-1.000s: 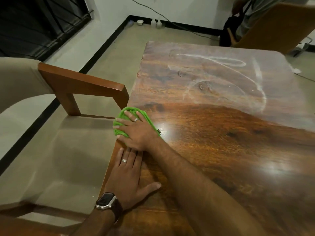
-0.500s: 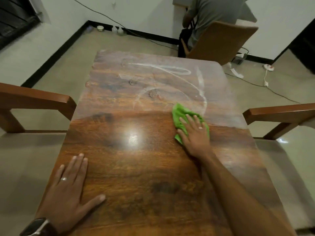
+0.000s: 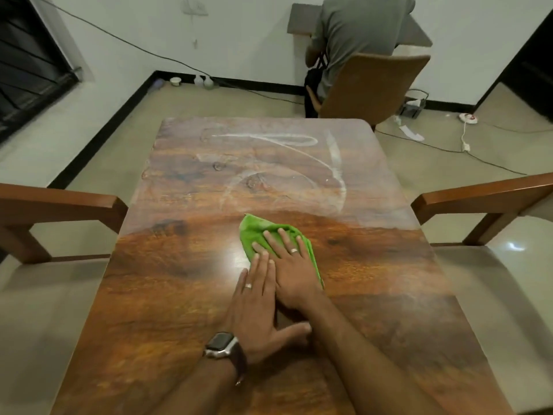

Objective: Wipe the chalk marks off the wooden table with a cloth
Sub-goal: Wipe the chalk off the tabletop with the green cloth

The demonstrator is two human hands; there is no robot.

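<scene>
The green cloth [image 3: 256,233] lies flat at the centre of the frame on the wooden desk [image 3: 179,295], just below the white chalk marks [image 3: 335,163] that curve across the desk's upper half. The right hand [image 3: 291,272] presses on the cloth with straight, spread fingers. The left hand [image 3: 257,310] lies flat just beside it, fingertips touching the cloth's lower edge, a watch [image 3: 221,345] on its wrist. Wooden chair arms flank the desk at left [image 3: 59,202] and right [image 3: 478,193].
</scene>
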